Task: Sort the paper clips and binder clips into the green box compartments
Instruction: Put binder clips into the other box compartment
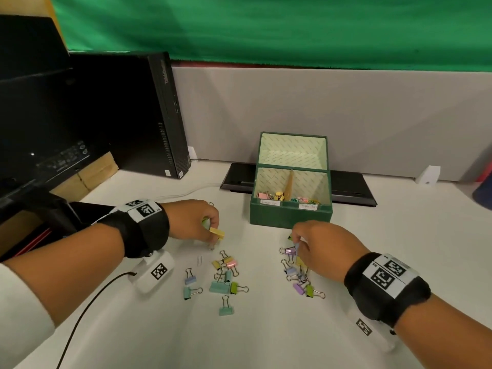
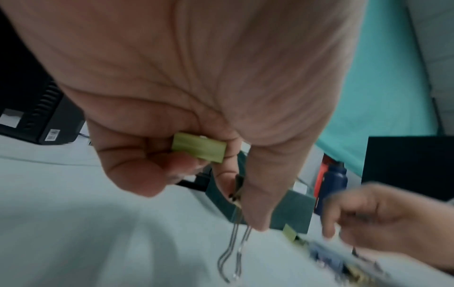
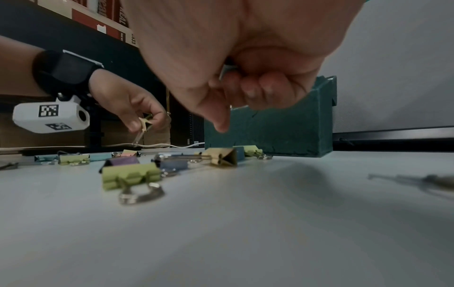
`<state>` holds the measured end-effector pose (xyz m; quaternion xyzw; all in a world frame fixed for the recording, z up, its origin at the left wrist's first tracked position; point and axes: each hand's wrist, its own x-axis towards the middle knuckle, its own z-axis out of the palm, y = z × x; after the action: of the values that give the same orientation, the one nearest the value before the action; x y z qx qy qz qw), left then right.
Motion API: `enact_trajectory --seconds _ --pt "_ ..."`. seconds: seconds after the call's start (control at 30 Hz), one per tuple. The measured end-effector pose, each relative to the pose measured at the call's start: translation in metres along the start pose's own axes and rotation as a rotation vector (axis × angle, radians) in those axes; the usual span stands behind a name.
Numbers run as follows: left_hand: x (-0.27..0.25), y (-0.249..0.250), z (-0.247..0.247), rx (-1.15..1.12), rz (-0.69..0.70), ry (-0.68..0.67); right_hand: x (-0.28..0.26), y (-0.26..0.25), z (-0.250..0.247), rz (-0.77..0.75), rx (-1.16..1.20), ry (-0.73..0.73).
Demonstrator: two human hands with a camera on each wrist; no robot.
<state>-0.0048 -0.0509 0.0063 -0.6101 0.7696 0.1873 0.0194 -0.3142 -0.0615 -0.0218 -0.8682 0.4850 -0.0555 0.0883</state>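
The green box stands open at mid-table; its left compartment holds binder clips, its right one paper clips. My left hand pinches a yellow binder clip just above the table, left of the box. In the left wrist view a green binder clip sits tucked under that hand's curled fingers, and the pinched clip's wire handles hang down. My right hand is curled over the right cluster of loose binder clips and grips a binder clip, its metal showing between the fingers.
Another cluster of pastel binder clips lies between my hands. A black computer tower and a monitor stand at the left. A flat black device lies behind the box against the grey partition. A thin black cable runs under my left forearm.
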Motion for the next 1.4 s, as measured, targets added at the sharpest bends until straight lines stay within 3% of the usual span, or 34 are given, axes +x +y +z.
enact_trajectory --seconds 0.17,0.43,0.63,0.77,0.83,0.97,1.1,1.2,1.3,1.4 --pt "0.004 0.008 -0.024 -0.134 0.064 0.007 0.007 -0.001 0.007 -0.001 -0.068 -0.11" --pt "0.059 0.062 -0.06 -0.132 0.062 0.288 0.01 -0.005 0.005 0.01 -0.059 -0.09" --pt "0.099 0.087 -0.063 -0.112 -0.001 0.352 0.006 -0.004 0.001 0.104 -0.026 -0.167" --pt "0.106 0.087 -0.058 -0.217 -0.019 0.303 0.007 -0.001 0.004 0.116 -0.052 -0.159" --pt "0.097 0.083 -0.057 -0.286 0.006 0.271 0.008 -0.003 0.004 0.121 -0.047 -0.17" --pt "0.058 0.059 -0.048 -0.107 0.082 0.407 0.004 -0.01 -0.004 0.1 0.056 -0.075" --pt "0.007 0.02 -0.017 0.031 0.073 0.194 0.012 -0.023 -0.026 -0.042 0.165 0.057" --pt "-0.024 -0.008 0.01 0.048 0.011 0.074 0.045 -0.03 -0.045 -0.059 0.092 0.148" --pt "-0.044 -0.024 0.025 -0.066 -0.052 0.078 0.087 -0.03 -0.057 0.034 0.087 0.198" --pt "-0.051 -0.026 0.034 -0.049 -0.086 0.122 0.106 -0.035 -0.056 0.106 -0.093 0.131"
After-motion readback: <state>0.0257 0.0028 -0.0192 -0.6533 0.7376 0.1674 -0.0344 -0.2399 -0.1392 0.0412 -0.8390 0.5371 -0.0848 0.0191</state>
